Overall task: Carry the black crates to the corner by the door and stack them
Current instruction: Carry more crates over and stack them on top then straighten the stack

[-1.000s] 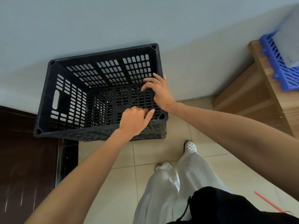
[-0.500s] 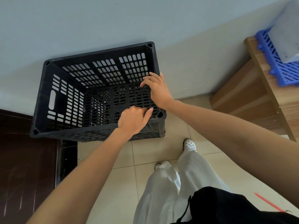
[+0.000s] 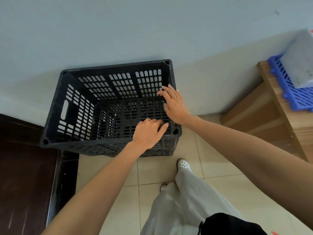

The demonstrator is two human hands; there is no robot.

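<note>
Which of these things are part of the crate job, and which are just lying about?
Job: black crate, left hand, right hand, door.
Lying about: wooden table, blue crate, grey slab.

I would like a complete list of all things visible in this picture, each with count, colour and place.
black slotted plastic crate: one seen from above, black, against the wall; whether others sit beneath is unclear
dark brown door: one, left
wooden table: one, light brown, right
blue plastic grid tray: one, on the table
grey flat slab: one, on the tray
left hand: on the crate's near rim
right hand: on its right rim
</note>
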